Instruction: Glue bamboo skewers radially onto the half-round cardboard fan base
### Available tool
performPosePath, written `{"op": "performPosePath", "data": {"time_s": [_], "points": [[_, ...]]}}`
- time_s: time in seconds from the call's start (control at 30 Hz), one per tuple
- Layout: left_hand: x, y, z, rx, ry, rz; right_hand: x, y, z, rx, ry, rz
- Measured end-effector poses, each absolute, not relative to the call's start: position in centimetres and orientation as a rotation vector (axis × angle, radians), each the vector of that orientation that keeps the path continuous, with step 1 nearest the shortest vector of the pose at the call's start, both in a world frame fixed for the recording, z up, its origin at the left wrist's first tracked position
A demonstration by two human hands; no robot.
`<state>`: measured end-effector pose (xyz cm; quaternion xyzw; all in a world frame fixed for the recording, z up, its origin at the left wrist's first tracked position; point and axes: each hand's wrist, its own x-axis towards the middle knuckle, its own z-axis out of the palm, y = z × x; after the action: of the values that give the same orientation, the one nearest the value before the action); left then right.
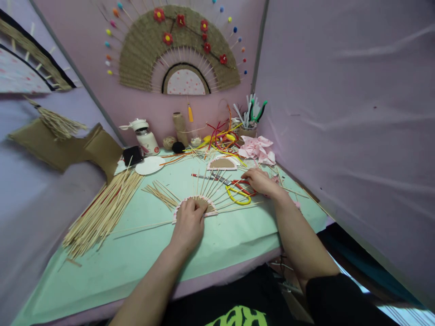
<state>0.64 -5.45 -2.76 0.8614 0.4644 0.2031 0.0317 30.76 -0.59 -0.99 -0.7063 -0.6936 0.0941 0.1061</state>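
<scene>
On the green table lies one half-round card, over ten sticks fanned from it: apparently stick-setting, next likely needing even spacing. Left hand: fingers bent onto card, grip unclear. Right hand: right of card, hold unclear. Scissors, right of card: one pair. Stick piles, left of card: two.

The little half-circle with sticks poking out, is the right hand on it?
No, only the left hand rests on the half-circle; the right hand is apart, by the red handle.
</scene>
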Motion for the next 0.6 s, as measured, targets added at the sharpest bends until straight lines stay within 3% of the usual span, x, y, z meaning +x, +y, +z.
{"op": "performPosePath", "data": {"time_s": [0.6], "points": [[0.67, -5.53, -2.65, 2.650, 1.430, 0.605, 30.98, -0.64, -1.13, -2.073, -2.033, 0.294]]}}
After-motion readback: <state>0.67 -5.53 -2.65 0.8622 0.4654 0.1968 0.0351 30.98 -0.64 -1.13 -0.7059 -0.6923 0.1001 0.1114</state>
